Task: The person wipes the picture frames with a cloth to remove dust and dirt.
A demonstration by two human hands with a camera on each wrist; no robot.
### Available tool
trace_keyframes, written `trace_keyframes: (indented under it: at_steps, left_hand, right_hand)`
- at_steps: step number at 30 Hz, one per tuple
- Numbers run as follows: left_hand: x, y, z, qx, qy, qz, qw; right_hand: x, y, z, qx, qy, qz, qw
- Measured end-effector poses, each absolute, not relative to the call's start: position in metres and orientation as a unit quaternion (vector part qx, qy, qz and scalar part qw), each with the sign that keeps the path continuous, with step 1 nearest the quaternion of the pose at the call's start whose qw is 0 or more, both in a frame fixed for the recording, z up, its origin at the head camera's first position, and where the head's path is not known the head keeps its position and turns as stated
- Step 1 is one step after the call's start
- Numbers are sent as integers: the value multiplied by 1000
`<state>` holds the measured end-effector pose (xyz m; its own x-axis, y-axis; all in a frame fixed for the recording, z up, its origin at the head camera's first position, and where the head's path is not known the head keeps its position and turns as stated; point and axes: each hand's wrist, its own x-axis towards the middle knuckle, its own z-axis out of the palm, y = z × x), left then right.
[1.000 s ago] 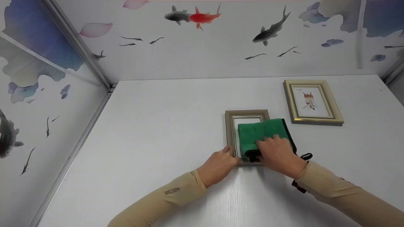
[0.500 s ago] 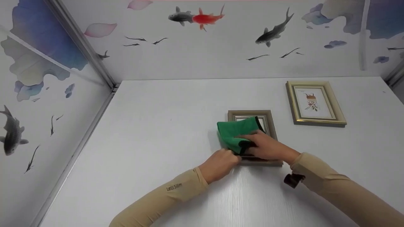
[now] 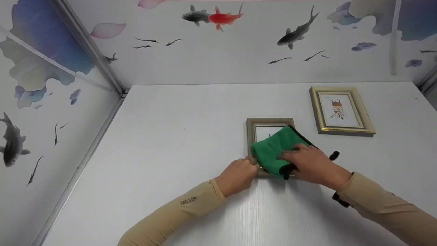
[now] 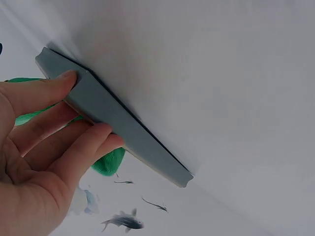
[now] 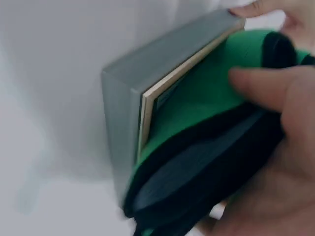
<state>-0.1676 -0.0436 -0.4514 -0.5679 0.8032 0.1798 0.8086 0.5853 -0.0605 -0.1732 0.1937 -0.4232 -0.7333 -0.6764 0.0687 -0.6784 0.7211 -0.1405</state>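
A picture frame (image 3: 251,135) with a grey-brown border is on the white wall. My left hand (image 3: 239,176) grips its lower left corner; in the left wrist view the thumb and fingers (image 4: 101,130) lie along the frame's grey outer sides (image 4: 140,140). Folded green cloth (image 3: 273,152) with black edging covers most of the glass and the right part of the frame. My right hand (image 3: 315,165) holds this cloth against the frame's front, its thumb (image 5: 261,86) on the green side in the right wrist view. The picture behind is mostly hidden.
To the upper right, a gold frame (image 3: 367,118) with a small print is on the same white wall (image 3: 177,143). Panels painted with fish (image 3: 225,18) and leaves meet the wall above and at left, where a metal rail (image 3: 87,42) runs.
The cloth in my right hand went left past the frame's left edge, then back right and slightly down. My left hand stays at the lower left corner.
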Motion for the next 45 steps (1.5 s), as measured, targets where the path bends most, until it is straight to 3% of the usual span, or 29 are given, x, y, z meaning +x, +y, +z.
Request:
trace_keyframes:
  at_steps: [5, 14, 23, 31, 40, 45]
  left_hand:
    - [-173, -40, -445, -453, -888, -30, 73]
    - [-217, -32, -415, -421, -898, -104, -72]
    - [-301, -32, -425, -250, -964, -83, 37]
    - [-329, -17, -440, -236, -960, -144, -50]
    - [-333, -2, -438, -217, -974, -56, -42]
    - [-334, 0, -437, -219, -974, -33, -43]
  right_hand:
    - [-151, 184, -431, 312, -944, 4, 108]
    - [-146, 174, -434, 292, -951, -1, 101]
    - [-149, 173, -434, 292, -953, -12, 81]
    - [-148, 173, -435, 292, -953, -22, 78]
    - [-156, 173, -441, 353, -932, 9, 84]
    - [-167, 169, -450, 397, -913, 91, 31]
